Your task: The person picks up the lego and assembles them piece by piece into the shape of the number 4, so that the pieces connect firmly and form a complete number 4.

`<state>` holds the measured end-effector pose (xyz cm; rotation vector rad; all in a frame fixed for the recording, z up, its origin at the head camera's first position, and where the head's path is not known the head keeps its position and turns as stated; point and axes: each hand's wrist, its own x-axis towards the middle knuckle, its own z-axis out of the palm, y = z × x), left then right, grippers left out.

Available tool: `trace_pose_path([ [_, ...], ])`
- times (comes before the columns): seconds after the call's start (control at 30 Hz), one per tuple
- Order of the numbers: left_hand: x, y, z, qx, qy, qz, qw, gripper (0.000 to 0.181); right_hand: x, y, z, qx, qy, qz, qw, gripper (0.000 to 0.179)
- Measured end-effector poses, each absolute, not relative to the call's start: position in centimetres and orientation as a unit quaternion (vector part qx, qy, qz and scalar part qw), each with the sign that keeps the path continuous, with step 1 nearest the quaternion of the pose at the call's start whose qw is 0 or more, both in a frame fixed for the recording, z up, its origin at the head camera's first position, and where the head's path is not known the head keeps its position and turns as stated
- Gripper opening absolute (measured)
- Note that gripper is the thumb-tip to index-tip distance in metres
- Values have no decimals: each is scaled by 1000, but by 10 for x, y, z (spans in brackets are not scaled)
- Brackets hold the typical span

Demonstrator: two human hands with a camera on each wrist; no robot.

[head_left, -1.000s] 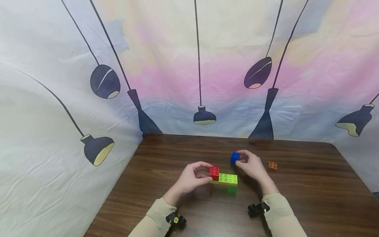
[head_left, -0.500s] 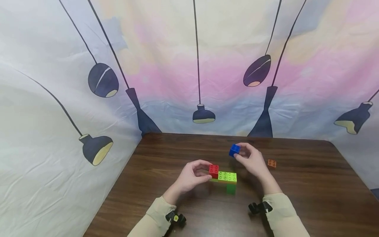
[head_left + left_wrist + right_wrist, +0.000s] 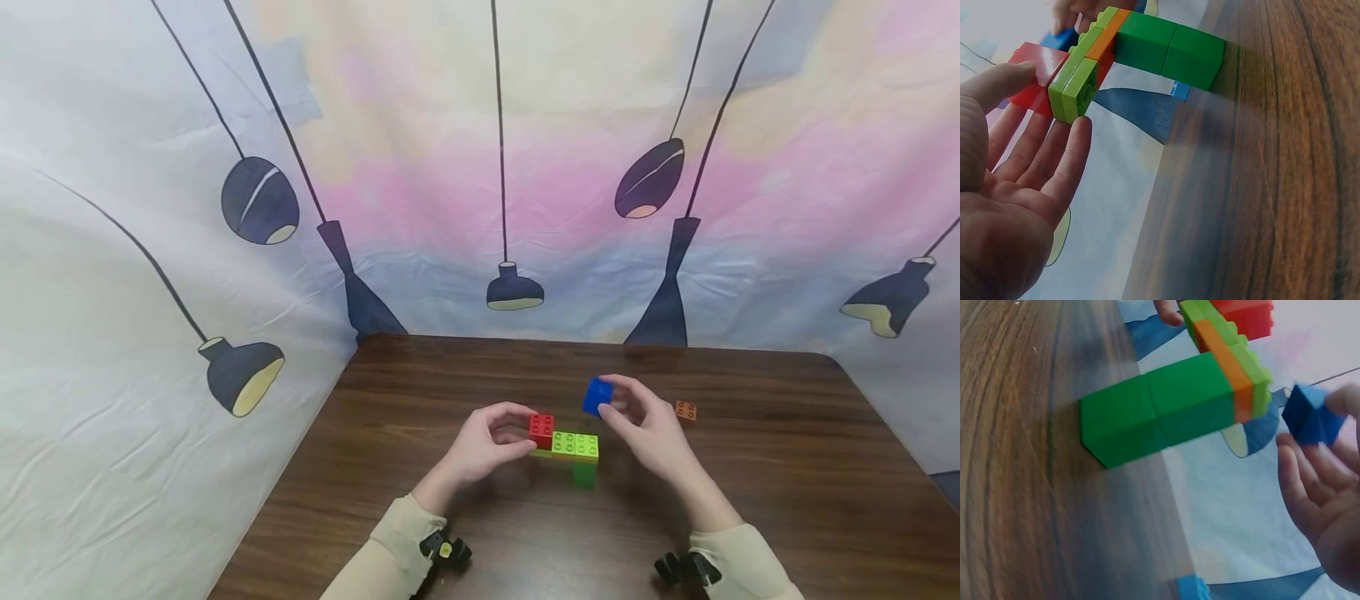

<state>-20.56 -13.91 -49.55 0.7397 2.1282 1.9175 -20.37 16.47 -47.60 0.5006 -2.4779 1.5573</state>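
My left hand (image 3: 480, 450) holds the red brick (image 3: 542, 429) between thumb and fingers. This brick sits on the left end of a bridge-like build, topped by lime-green bricks (image 3: 574, 444). Under the lime layer runs an orange layer (image 3: 1222, 365). Two stacked green bricks (image 3: 1157, 409) form a leg down to the table at the right end. My right hand (image 3: 651, 433) pinches a blue brick (image 3: 596, 397) between thumb and fingertips, tilted, just behind and above the build's right end. In the right wrist view the blue brick stands apart from the lime studs.
An orange plate with studs (image 3: 686, 410) lies on the brown wooden table (image 3: 420, 375), right of my right hand. A light-blue piece (image 3: 1193, 587) shows at the table edge in the right wrist view. A cloth with printed lamps (image 3: 585, 250) hangs behind the table.
My right hand first carried the blue brick away from me and then back nearer the build, tilting it. Its wrist shifted right. My left hand and the build stayed nearly still.
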Motion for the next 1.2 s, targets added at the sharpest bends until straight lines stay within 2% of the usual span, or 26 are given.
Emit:
trace_pose_path([
  [0.4,-205,-142,-498,255,732,626,83,41,-195,176,-470,299,-823,483,0,44],
  [1.2,-208,-141,-497,266,731,625,68,39,-199,173,-466,322,-824,465,-15,44],
])
